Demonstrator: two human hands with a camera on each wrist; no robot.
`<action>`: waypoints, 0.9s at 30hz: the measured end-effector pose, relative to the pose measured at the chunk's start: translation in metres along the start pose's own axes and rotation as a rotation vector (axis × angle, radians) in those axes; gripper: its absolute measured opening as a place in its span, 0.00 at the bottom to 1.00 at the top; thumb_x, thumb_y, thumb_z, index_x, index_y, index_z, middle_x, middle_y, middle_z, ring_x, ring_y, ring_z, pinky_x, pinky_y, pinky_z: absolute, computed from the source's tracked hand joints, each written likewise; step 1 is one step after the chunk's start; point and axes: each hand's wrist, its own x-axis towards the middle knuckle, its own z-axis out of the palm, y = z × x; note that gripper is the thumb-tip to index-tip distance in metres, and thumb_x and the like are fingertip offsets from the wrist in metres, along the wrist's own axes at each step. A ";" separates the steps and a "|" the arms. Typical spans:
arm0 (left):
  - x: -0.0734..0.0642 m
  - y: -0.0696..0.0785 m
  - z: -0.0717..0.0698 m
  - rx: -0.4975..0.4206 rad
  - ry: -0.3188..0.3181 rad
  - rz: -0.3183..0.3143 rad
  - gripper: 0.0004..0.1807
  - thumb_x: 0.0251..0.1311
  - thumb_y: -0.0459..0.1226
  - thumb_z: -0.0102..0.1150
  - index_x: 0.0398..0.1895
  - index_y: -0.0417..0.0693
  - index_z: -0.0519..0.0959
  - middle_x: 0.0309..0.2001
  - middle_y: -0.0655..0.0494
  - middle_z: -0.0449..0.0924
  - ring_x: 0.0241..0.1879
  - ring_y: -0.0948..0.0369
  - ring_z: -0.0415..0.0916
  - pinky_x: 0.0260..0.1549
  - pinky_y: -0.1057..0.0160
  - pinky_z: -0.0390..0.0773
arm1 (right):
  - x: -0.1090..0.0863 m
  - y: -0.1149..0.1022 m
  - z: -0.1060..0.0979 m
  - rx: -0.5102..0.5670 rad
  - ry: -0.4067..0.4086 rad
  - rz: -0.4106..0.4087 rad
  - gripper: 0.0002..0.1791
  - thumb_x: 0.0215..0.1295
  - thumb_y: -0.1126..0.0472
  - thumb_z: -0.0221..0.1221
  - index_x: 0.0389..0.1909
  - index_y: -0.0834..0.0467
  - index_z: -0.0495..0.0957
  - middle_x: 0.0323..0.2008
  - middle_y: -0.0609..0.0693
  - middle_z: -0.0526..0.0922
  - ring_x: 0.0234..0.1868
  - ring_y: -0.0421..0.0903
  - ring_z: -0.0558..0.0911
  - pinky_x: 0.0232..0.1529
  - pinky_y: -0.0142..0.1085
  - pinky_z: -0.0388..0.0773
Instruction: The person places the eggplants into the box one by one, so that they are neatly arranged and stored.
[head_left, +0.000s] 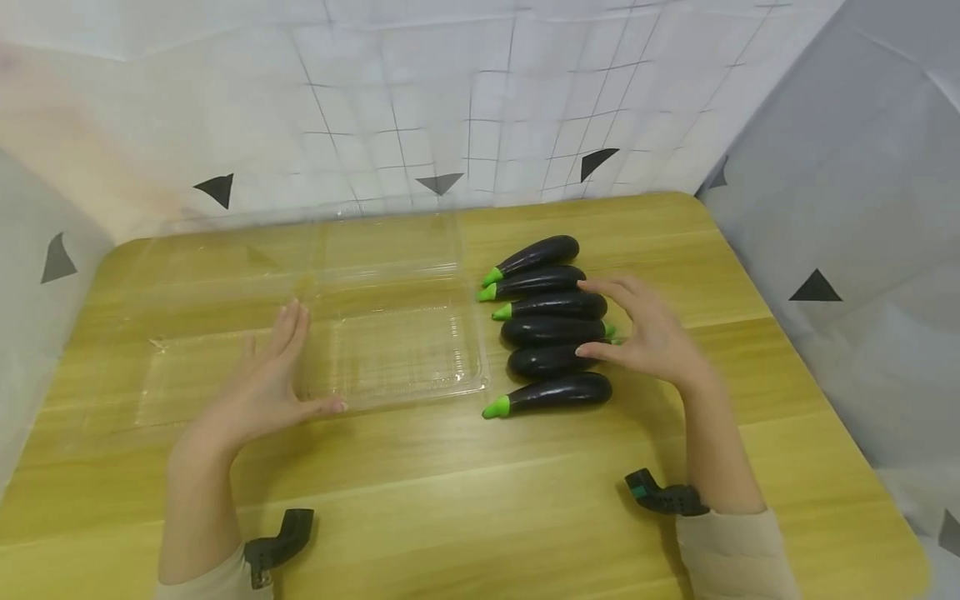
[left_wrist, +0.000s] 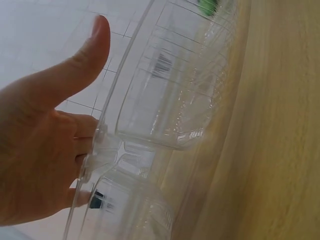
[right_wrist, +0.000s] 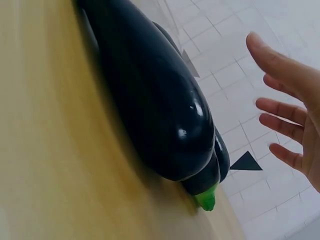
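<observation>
A clear plastic clamshell container (head_left: 474, 387) with a divided tray lies on the left of the table, its lid raised behind it. My left hand (head_left: 255, 390) is over the tray's front, fingers extended and thumb spread; in the left wrist view the hand (left_wrist: 47, 135) is beside the rim and holds nothing. Several dark eggplants (head_left: 562, 393) lie in a column right of the container, most with green tips pointing left. Over their right ends hovers my right hand (head_left: 648, 333), thumb and fingers apart. The right wrist view shows this hand (right_wrist: 297, 107) apart from the nearest eggplant (right_wrist: 160, 105).
The wooden table (head_left: 450, 483) has a rounded far right corner. White gridded sheeting (head_left: 420, 92) with dark triangles stands along its back edge, and more sheeting (head_left: 862, 208) is on the right. Each wrist wears a black camera mount (head_left: 663, 496).
</observation>
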 end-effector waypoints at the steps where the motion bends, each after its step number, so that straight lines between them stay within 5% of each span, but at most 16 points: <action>1: 0.000 0.000 0.000 -0.005 -0.005 0.001 0.70 0.48 0.63 0.66 0.74 0.40 0.28 0.75 0.47 0.19 0.74 0.48 0.24 0.66 0.41 0.19 | -0.002 -0.001 0.001 0.025 -0.005 -0.007 0.45 0.41 0.48 0.77 0.64 0.50 0.71 0.58 0.50 0.73 0.59 0.52 0.71 0.58 0.54 0.67; 18: 0.008 0.001 0.008 0.008 -0.041 0.020 0.69 0.49 0.63 0.65 0.74 0.35 0.30 0.74 0.43 0.20 0.74 0.49 0.23 0.67 0.40 0.23 | -0.024 -0.014 0.004 0.159 -0.011 -0.093 0.44 0.35 0.59 0.80 0.59 0.57 0.75 0.45 0.50 0.79 0.48 0.49 0.75 0.52 0.37 0.70; 27: 0.003 0.001 0.006 0.000 -0.038 0.014 0.68 0.50 0.62 0.65 0.74 0.33 0.31 0.74 0.42 0.20 0.73 0.48 0.20 0.67 0.40 0.23 | -0.021 -0.015 0.014 0.181 -0.045 -0.110 0.39 0.34 0.63 0.80 0.54 0.60 0.77 0.41 0.53 0.81 0.43 0.49 0.77 0.46 0.38 0.74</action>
